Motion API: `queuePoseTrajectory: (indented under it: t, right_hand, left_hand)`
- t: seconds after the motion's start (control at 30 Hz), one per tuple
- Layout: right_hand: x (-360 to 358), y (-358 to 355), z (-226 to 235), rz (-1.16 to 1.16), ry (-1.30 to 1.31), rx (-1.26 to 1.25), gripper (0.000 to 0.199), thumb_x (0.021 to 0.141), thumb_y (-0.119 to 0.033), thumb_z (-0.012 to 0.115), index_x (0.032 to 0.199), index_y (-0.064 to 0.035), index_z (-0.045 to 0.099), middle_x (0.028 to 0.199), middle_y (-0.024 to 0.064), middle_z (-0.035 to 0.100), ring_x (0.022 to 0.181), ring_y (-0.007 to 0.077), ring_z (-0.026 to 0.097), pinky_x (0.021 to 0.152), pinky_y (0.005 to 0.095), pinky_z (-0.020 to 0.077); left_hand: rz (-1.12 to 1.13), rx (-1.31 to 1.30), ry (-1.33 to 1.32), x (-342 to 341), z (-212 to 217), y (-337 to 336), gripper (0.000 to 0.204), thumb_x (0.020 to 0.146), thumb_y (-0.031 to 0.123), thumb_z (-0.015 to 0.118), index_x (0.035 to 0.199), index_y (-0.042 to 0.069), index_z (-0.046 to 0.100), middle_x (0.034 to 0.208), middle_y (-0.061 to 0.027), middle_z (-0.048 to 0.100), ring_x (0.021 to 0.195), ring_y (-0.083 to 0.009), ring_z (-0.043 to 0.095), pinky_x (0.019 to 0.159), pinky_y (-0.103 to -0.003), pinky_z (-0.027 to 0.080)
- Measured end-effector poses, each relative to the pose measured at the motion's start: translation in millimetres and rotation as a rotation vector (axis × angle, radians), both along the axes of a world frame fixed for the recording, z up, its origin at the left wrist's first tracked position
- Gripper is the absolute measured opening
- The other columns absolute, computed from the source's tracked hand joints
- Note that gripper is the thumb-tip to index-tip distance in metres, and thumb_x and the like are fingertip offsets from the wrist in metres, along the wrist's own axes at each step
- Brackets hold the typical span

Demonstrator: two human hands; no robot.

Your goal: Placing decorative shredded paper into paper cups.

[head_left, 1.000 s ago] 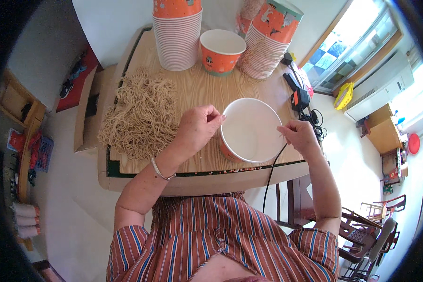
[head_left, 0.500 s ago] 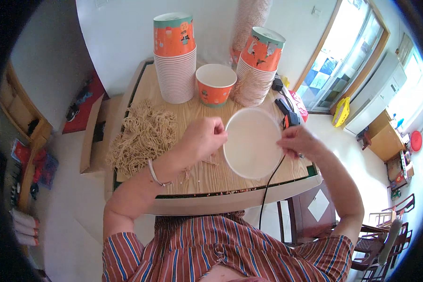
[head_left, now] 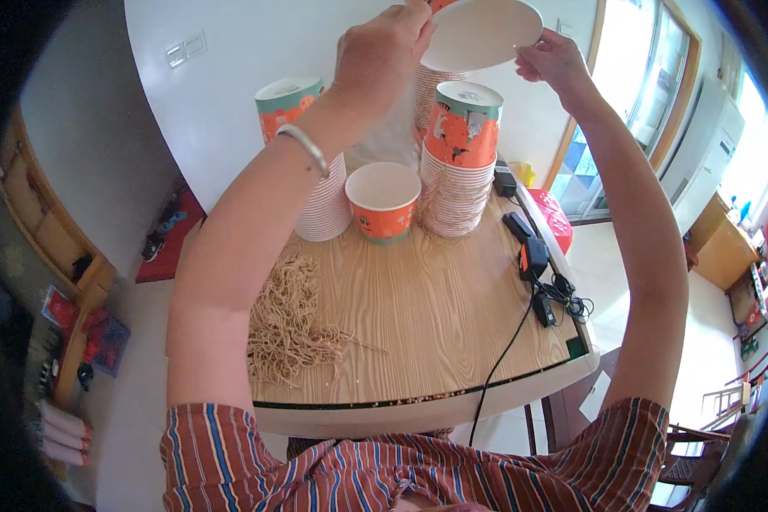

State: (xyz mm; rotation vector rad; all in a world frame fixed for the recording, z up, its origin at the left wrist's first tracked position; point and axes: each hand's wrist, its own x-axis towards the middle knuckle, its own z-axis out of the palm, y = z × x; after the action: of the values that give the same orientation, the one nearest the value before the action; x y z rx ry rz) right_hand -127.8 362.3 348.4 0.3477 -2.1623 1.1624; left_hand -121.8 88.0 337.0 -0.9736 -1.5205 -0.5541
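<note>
High over the far side of the table, a paper tub (head_left: pixel 482 36) is held with its white inside facing me and a bit of orange wall showing. My left hand (head_left: pixel 384 55), closed, grips its left edge. At the tub's right rim my right hand (head_left: pixel 556 64) is closed too, with thumb and fingers pinching the edge. Below them another orange paper tub (head_left: pixel 382 224) stands upright, between a left stack of tubs (head_left: pixel 322 205) and a right stack of upside-down tubs (head_left: pixel 461 141). My left forearm partly hides the left stack and a tangled pile of tan cords (head_left: pixel 290 328).
Tan strands hang around the right stack's lower tubs. Another tall stack (head_left: pixel 435 90) stands behind, partly in clear plastic. Black adapters (head_left: pixel 533 256) and a coiled cable (head_left: pixel 563 294) lie at the table's right edge, one cord crossing the front edge. A red bag (head_left: pixel 550 213) is beyond.
Both hands have lifted the tub from low over the table, up and away from me, above the stacks. The view has shifted, so the table and stacks sit lower.
</note>
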Motion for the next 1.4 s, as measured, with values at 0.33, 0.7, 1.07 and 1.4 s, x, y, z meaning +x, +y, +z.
queuePoseTrajectory:
  t: [0.33,0.7,1.07,1.4]
  right_hand:
    - [-127,57,-58,0.055,0.068,-0.189,0.016,0.090,-0.011,0.064,0.103,-0.0022,0.064,0.088,0.0057,0.067,0.074,0.0125,0.066,0.070,0.0253,0.0557]
    - [-173,65,-132,0.104,0.057,-0.358,0.021,0.092,-0.010,0.063,0.112,-0.0044,0.066,0.095,0.0034,0.069,0.085,0.0112,0.064,0.075,0.0273,0.0515]
    - [-157,71,-172,-0.013,-0.059,-0.310,0.026,0.091,-0.007,0.062,0.116,-0.0076,0.067,0.102,0.0004,0.069,0.093,0.0095,0.061,0.085,0.0284,0.0486]
    - [-161,86,-198,0.271,-0.120,-0.277,0.032,0.087,-0.015,0.067,0.117,-0.0033,0.066,0.112,0.0028,0.068,0.105,0.0118,0.059,0.098,0.0313,0.0438]
  left_hand:
    - [0.240,-0.095,0.135,-132,-47,53,0.014,0.090,0.024,0.063,0.093,0.012,0.056,0.083,-0.0060,0.064,0.063,-0.0295,0.065,0.052,-0.039,0.054]
    - [0.190,-0.263,0.223,-157,-92,57,0.015,0.078,0.010,0.062,0.092,0.011,0.055,0.082,-0.0054,0.060,0.065,-0.0235,0.068,0.052,-0.035,0.055]
    - [-0.013,-0.364,0.319,-150,-115,57,0.015,0.076,0.008,0.065,0.089,0.009,0.058,0.085,-0.0063,0.060,0.078,-0.0247,0.064,0.064,-0.036,0.055]
    - [-0.053,-0.502,0.230,-140,-136,57,0.014,0.076,0.008,0.067,0.089,0.006,0.061,0.092,-0.0090,0.064,0.087,-0.0276,0.065,0.074,-0.038,0.056]
